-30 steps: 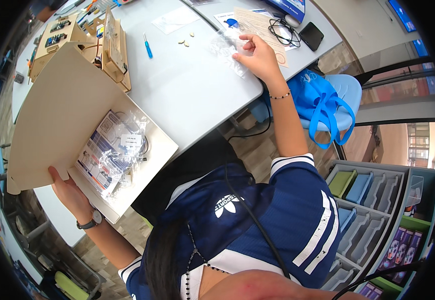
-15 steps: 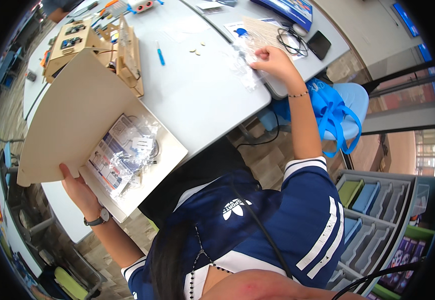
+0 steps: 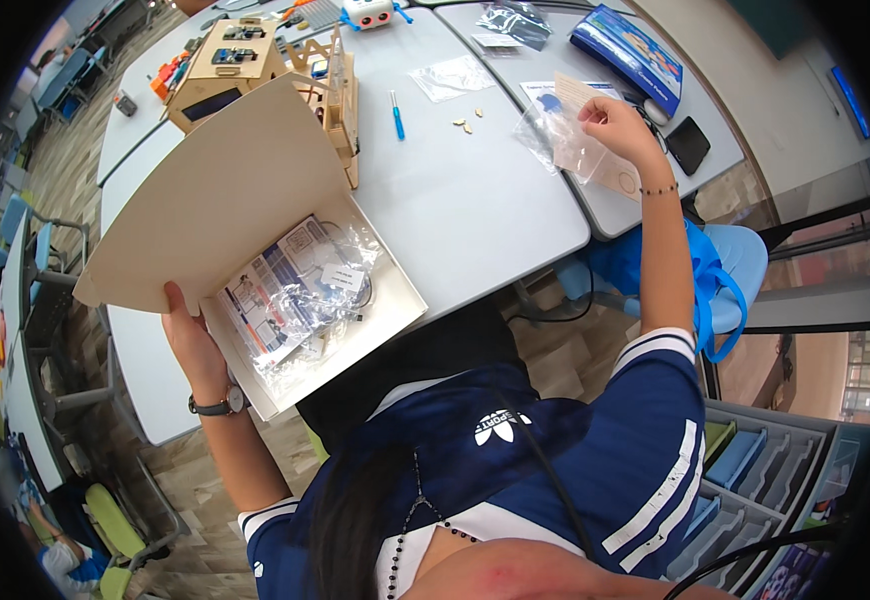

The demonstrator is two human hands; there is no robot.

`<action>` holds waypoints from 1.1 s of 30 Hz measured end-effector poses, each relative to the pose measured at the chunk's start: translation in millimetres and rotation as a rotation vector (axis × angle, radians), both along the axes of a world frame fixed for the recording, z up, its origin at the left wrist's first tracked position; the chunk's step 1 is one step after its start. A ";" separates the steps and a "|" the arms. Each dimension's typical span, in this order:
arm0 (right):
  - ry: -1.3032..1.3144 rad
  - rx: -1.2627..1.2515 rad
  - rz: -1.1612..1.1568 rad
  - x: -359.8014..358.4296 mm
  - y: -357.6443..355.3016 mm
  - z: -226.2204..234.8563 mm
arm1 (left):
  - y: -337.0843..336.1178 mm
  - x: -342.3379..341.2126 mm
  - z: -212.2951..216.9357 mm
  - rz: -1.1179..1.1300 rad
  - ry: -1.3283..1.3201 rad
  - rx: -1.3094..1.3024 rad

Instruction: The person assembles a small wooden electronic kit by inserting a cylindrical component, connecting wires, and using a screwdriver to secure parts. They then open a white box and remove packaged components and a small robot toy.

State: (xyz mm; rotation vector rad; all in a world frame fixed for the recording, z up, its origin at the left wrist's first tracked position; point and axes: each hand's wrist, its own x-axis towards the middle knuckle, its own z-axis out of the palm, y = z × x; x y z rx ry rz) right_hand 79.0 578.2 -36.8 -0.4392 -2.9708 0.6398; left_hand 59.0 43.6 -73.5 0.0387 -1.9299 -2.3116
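My left hand grips the left edge of an open white cardboard box, whose lid stands raised. Inside the box lie a printed sheet and clear plastic packets with a white label and some cable. Over the right-hand table, my right hand pinches a clear plastic bag between thumb and fingers. The bag dangles above the table edge; whether it contains anything is hard to tell. Beneath it is a tan sheet, partly covered.
A blue screwdriver, several small tan pieces and a flat clear bag lie on the table. Beyond the lid stands a wooden model house. A black phone and a blue box sit at right, above a blue tote bag.
The whole view has shifted, so the tables and box appear farther right. My right hand, still holding the clear bag, now covers more of the cable. My left hand keeps its grip on the box.
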 end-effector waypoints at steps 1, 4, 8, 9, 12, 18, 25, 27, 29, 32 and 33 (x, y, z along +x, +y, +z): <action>0.012 0.078 -0.014 -6.9 1.4 -2.6 | 2.9 0.9 2.1 0.006 0.006 0.002; -0.002 0.282 0.006 -23.9 -0.4 -8.2 | 6.3 1.9 6.2 0.018 0.013 0.009; -0.004 0.192 0.281 -32.0 -21.3 0.9 | 0.2 0.2 2.0 -0.014 -0.006 0.013; -0.049 0.145 0.300 -32.6 -26.8 6.0 | -1.3 0.1 1.4 -0.030 -0.009 0.011; -0.020 0.056 0.274 -37.1 -28.6 4.2 | 0.8 0.7 2.4 0.032 -0.019 -0.055; 0.258 0.050 0.358 -70.4 -56.3 -9.7 | 4.0 0.9 4.9 0.015 0.026 -0.071; 0.257 0.214 0.220 -174.8 -110.4 -42.9 | -3.2 1.4 -3.1 0.024 0.017 -0.046; 0.264 0.173 0.120 -194.4 -112.3 -41.0 | -3.4 -2.9 -3.7 -0.009 0.043 -0.056; 0.267 0.169 0.065 -205.5 -117.3 -40.9 | -2.3 -2.8 -0.9 -0.025 0.015 -0.057; 0.253 0.209 0.054 -215.4 -123.4 -44.5 | -0.4 -2.8 -2.6 -0.001 0.021 -0.053; 0.246 0.210 0.060 -216.7 -123.9 -46.4 | -0.7 -3.7 -3.1 0.013 0.031 -0.050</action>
